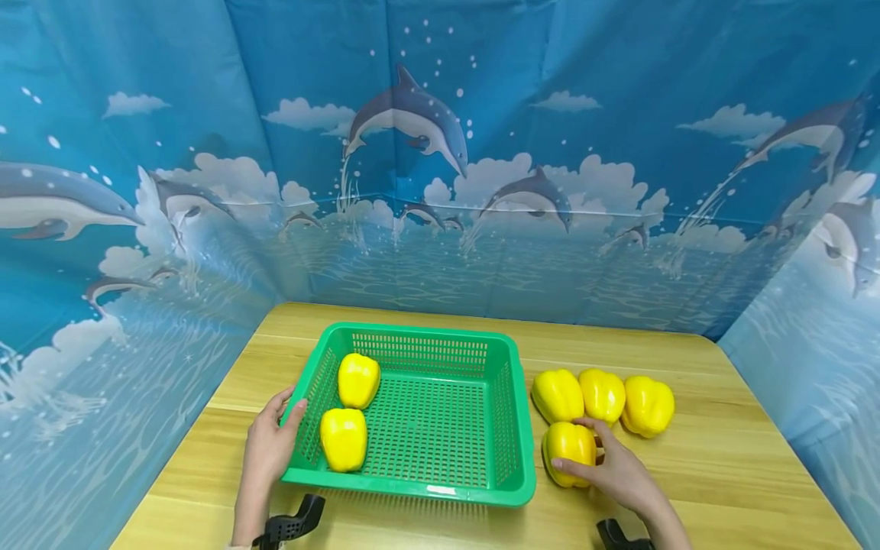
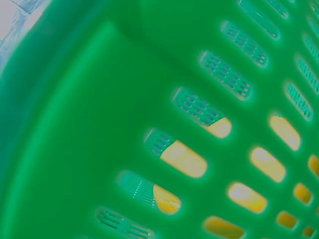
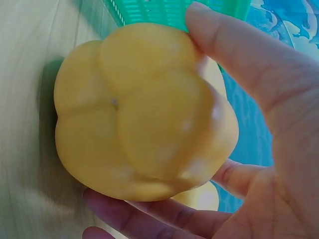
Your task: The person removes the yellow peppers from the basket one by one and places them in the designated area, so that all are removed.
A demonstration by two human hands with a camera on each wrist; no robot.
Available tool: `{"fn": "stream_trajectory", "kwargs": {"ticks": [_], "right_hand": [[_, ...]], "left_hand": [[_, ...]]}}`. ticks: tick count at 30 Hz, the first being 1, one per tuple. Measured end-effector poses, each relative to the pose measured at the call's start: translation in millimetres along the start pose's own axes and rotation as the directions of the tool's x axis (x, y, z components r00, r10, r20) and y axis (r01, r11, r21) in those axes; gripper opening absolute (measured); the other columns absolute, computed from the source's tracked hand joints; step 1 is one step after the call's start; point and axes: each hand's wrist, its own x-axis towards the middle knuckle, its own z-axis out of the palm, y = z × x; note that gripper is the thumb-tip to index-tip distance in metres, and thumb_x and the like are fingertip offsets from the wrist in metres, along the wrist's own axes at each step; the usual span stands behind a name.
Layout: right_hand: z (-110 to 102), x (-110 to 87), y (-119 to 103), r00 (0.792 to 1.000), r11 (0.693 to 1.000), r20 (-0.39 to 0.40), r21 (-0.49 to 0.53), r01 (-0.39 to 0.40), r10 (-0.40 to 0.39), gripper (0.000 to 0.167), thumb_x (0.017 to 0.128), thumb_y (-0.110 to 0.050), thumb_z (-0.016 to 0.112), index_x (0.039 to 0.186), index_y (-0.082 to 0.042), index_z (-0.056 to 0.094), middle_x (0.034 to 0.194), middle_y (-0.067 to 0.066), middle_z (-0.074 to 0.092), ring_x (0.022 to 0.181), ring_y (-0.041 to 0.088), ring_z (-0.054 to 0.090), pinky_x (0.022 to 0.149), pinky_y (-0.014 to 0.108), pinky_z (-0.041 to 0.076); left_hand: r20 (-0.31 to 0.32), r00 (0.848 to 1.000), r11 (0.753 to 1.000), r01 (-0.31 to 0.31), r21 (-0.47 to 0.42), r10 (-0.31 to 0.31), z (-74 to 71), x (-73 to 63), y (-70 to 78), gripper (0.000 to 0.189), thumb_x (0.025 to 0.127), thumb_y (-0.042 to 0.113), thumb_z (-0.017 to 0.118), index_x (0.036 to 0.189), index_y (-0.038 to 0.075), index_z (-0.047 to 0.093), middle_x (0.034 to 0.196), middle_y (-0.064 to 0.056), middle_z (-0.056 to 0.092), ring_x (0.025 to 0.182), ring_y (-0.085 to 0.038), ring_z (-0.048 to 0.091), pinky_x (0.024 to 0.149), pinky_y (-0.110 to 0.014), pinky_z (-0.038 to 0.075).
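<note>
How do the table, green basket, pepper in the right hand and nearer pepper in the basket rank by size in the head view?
1. Table
2. Green basket
Unranked: held pepper in the right hand and nearer pepper in the basket; they look about alike.

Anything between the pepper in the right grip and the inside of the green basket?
Yes: the basket's right wall stands between the held pepper and the inside. Nothing else visible there; the two peppers inside sit toward the left.
</note>
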Motion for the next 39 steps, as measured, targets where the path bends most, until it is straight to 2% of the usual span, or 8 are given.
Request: {"fn": "stream_trajectory", "kwargs": {"ticks": [9, 24, 39], "right_hand": [[2.9, -0.3, 1.6, 1.000, 1.000, -0.013, -0.011, 0.000, -0.001, 0.088, 0.078, -0.052, 0.073, 0.141, -0.006, 0.032, 0.119, 0.029, 0.054, 0.095, 0.032, 0.058, 0.067, 0.041, 0.049], [7.9, 0.9, 3.8, 0.998, 1.000, -0.060, -0.017, -0.013, 0.012, 0.094, 0.076, -0.058, 0.071, 0.141, -0.002, 0.032, 0.132, 0.033, 0.043, 0.103, 0.038, 0.055, 0.075, 0.047, 0.049], [9.9, -2.7, 8.5, 0.998, 1.000, -0.061, -0.003, -0.010, 0.010, 0.095, 0.078, -0.055, 0.071, 0.142, 0.001, 0.028, 0.134, 0.034, 0.040, 0.101, 0.036, 0.056, 0.074, 0.045, 0.049]], "left_hand": [[0.002, 1.000, 1.000, -0.001, -0.002, 0.001, -0.5, 0.0, -0.4, 0.056, 0.100, 0.039, 0.047, 0.142, 0.002, 0.040, 0.134, -0.030, 0.045, 0.124, -0.046, 0.041, 0.097, -0.060, 0.033], [-0.004, 1.000, 1.000, -0.005, -0.004, 0.004, 0.4, -1.0, -1.5, 0.056, 0.100, 0.039, 0.047, 0.142, 0.002, 0.040, 0.134, -0.030, 0.045, 0.123, -0.046, 0.041, 0.097, -0.060, 0.033], [-0.001, 1.000, 1.000, -0.005, -0.015, 0.005, 2.5, 0.6, -4.1, 0.057, 0.100, 0.038, 0.047, 0.143, 0.002, 0.039, 0.136, -0.030, 0.043, 0.125, -0.045, 0.039, 0.098, -0.060, 0.032]]}}
